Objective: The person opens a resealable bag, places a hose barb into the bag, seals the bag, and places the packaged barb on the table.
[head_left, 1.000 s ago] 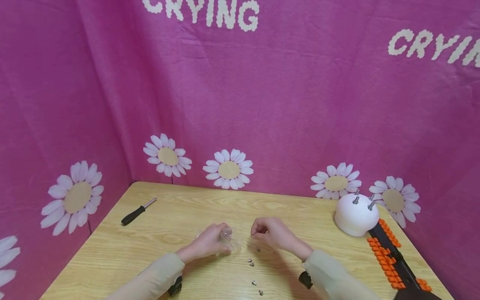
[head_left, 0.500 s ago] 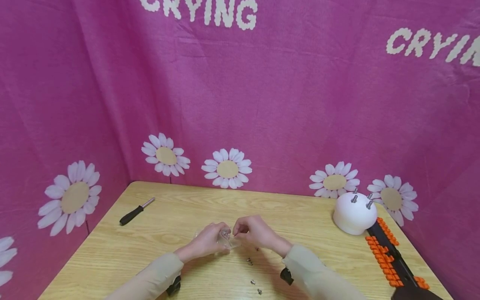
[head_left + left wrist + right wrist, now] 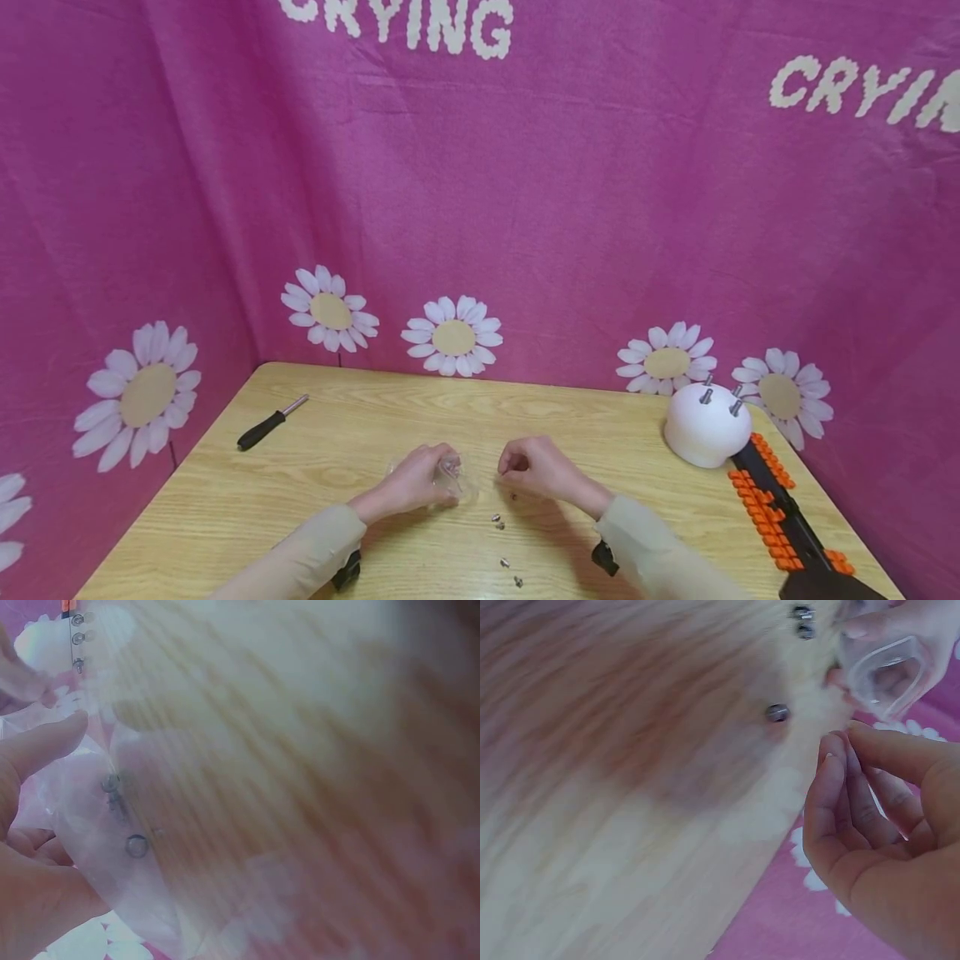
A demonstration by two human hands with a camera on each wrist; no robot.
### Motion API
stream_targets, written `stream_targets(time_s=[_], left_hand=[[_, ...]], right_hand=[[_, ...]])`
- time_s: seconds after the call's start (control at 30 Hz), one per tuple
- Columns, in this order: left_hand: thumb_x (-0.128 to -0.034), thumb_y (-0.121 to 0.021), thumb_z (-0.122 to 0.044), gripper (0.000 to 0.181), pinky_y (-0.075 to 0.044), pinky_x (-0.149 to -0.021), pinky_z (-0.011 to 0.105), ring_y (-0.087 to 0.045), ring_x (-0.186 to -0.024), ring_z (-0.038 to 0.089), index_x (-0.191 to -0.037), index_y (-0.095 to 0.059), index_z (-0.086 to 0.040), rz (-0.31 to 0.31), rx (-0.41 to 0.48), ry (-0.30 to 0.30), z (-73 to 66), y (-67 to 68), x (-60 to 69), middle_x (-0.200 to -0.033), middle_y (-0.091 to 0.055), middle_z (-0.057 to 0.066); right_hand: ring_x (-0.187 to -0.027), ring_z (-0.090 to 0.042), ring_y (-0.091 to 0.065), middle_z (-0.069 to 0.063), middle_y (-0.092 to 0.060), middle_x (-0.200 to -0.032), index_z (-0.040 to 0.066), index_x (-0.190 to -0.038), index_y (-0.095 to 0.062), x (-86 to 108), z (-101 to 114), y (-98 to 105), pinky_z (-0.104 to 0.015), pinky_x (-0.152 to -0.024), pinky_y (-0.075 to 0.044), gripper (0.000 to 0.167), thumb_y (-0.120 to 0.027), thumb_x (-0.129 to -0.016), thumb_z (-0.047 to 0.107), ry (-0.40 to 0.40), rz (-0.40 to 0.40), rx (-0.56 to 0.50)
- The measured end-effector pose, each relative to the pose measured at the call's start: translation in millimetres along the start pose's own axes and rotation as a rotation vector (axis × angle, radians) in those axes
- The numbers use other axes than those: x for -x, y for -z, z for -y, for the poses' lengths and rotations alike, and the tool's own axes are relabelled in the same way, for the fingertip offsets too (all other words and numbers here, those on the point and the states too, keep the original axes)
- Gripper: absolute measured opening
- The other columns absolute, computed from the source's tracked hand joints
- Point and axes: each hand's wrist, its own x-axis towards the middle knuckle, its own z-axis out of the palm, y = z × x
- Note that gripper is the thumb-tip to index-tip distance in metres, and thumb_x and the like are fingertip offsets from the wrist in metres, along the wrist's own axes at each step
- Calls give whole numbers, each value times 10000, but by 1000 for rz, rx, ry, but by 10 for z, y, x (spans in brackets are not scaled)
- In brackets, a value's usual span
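1. Gripping clear plastic bag (image 3: 448, 476) in left hand (image 3: 416, 482), thumb and fingers curled round it; mouth facing right hand (image 3: 546, 468).
2. Curled in at right hand, thumb meeting fingertips, nothing visible between them; apart from bag, just beside nearest metal piece (image 3: 513, 497).
3. Counted five small metal pieces loose on wooden table (image 3: 337, 408): that one, a close pair (image 3: 496, 518), two more (image 3: 505, 563) towards near edge.
4. Glimpsed further metal (image 3: 136, 846) through plastic from left wrist; cannot tell whether inside bag or behind.
5. Judged unfinished: bag in use, five pieces outside it. Cannot tell how many dealt with.
6. Lying well apart, seemingly not in use: screwdriver (image 3: 262, 428) at left, white dome (image 3: 705, 431) with upright bolts (image 3: 706, 397) at right.
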Motion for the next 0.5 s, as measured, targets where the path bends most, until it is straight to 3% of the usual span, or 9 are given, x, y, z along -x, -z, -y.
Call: stream_targets(time_s=[0.5], left_hand=[[-710,-863,-140,498,-519,-933,458,-607,-1011,253,-1128,-625,-11,7,6,9,-28,19,8,-1103,-706,119]], right_hand=[[-682,-21,-617,-61,-736,-775,42,-795,-688,184,-129,-50,-136,-643,-517,95,-774,-786,1,-31,54,41]])
